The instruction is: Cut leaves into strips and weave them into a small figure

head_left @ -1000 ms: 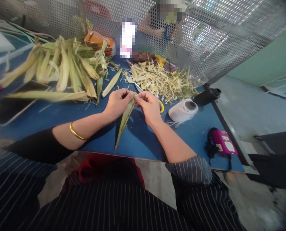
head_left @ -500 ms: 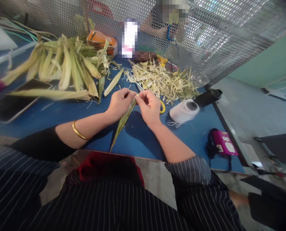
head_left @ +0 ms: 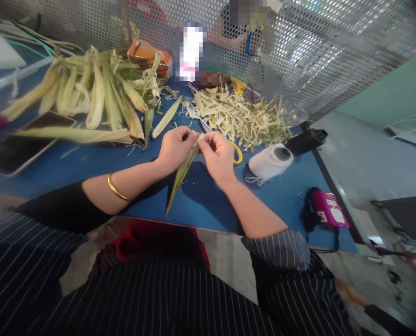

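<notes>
Between my two hands is a green corn husk (head_left: 182, 176), its narrow end hanging down toward the table's front edge. My left hand (head_left: 176, 148) pinches the husk's upper end. Close beside it, my right hand (head_left: 218, 154) pinches the same end, fingertips nearly touching the left ones. The fingers partly cover that end. Just behind my right hand lies a pair of scissors with a yellow handle (head_left: 238, 154), partly hidden by the hand. A single pale husk (head_left: 166, 117) lies beyond my left hand.
Several husks (head_left: 96, 93) are heaped at the left, by a dark flat tablet-like thing (head_left: 19, 149). Shredded husk (head_left: 239, 116) is piled before the perforated metal screen (head_left: 299, 56). A white thread cone (head_left: 270, 161), a black cylinder (head_left: 308, 141) and a magenta box (head_left: 329, 208) stand right.
The view has shifted slightly. Both hands keep their pinch on the husk's upper end, and its hanging tip has swung a little to the right.
</notes>
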`<action>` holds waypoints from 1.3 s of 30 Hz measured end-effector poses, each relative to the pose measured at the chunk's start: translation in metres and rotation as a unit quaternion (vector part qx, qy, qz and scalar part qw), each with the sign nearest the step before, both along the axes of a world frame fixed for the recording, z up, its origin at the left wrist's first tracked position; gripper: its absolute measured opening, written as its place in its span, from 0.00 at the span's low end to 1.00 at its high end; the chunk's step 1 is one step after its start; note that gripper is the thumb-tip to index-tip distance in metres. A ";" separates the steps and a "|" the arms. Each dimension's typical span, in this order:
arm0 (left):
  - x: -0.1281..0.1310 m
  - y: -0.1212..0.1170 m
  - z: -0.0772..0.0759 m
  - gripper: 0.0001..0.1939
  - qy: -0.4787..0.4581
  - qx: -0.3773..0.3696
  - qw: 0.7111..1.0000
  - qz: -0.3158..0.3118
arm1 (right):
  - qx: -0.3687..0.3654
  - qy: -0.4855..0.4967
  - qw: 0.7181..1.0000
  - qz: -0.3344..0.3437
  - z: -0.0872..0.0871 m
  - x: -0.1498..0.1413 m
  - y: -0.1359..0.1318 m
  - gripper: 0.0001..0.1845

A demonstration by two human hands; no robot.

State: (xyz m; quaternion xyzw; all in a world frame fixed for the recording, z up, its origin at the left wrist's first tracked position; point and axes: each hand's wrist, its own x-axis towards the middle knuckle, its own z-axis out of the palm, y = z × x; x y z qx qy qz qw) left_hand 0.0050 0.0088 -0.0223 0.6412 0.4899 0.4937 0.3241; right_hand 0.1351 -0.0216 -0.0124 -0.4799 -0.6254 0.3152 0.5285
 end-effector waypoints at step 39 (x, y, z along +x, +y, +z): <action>0.001 -0.001 -0.001 0.18 0.004 -0.019 0.999 -0.033 | -0.090 0.118 0.989 0.000 0.003 -0.004 0.002 0.06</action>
